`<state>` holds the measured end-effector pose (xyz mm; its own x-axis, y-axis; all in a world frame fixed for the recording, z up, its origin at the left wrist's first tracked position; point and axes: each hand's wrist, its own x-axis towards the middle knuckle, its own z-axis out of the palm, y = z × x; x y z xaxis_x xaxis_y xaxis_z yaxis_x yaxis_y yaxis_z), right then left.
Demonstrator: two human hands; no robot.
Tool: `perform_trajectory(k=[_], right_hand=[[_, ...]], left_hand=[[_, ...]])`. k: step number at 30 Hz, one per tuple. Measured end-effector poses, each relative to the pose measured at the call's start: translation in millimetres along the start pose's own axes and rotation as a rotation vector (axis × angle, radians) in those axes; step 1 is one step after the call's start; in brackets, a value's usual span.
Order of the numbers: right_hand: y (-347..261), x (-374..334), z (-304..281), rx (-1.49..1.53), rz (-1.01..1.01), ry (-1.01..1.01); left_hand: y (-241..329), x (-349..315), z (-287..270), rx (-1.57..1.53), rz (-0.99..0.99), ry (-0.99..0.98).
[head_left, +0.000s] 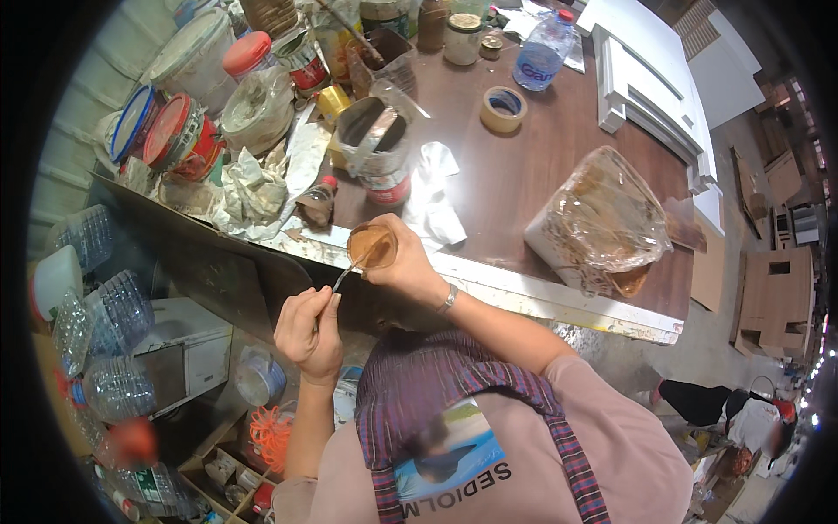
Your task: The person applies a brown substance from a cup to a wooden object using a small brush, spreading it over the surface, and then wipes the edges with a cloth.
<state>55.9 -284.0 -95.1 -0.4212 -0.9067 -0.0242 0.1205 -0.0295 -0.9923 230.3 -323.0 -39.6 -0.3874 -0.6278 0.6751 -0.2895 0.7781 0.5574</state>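
Observation:
My right hand (403, 262) is wrapped round a small cup (390, 253) with brown paste-like stuff inside, tilted so that its mouth faces me. Pinched in the fingers of my left hand (310, 336) is a thin stirring stick (344, 278); its far end dips into the cup. Both hands are just off the front edge of the brown table (489, 201). Beyond the cup lie a small bottle with a red cap (319, 203), a plastic-lined tin (377, 162) and a crumpled white cloth (434, 196).
A plastic-wrapped tub (602, 223) stands at the table's right. Farther back are a tape roll (504, 110), a water bottle (545, 54) and white panels (650, 79). Paint tins (183, 140) crowd the left. Empty plastic bottles (118, 319) lie below; another person (733, 410) is far right.

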Motion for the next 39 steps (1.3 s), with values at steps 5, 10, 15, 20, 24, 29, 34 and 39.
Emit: perform_trajectory(k=[5, 10, 15, 20, 24, 29, 34, 39], right_hand=[[21, 22, 28, -0.041, -0.018, 0.025], [36, 34, 42, -0.085, -0.043, 0.038], [41, 44, 44, -0.104, -0.025, -0.016], [59, 54, 45, -0.055, -0.026, -0.022], [68, 62, 51, -0.062, -0.033, -0.02], [76, 69, 56, -0.186, -0.052, -0.018], [87, 71, 55, -0.199, -0.061, -0.031], [83, 66, 54, -0.199, -0.051, -0.038]], left_hand=[[-49, -8, -6, -0.264, -0.437, 0.033], [-68, -13, -3, -0.6, -0.91, 0.11], [-91, -26, 1, -0.868, -1.122, 0.181], [-103, -26, 1, -0.939, -1.244, 0.233], [-114, -25, 0, -0.932, -1.251, 0.256], [-126, -20, -2, -0.897, -1.249, 0.343], [-147, -25, 1, -0.843, -1.226, 0.393], [-173, -30, 18, -0.803, -1.217, 0.391]])
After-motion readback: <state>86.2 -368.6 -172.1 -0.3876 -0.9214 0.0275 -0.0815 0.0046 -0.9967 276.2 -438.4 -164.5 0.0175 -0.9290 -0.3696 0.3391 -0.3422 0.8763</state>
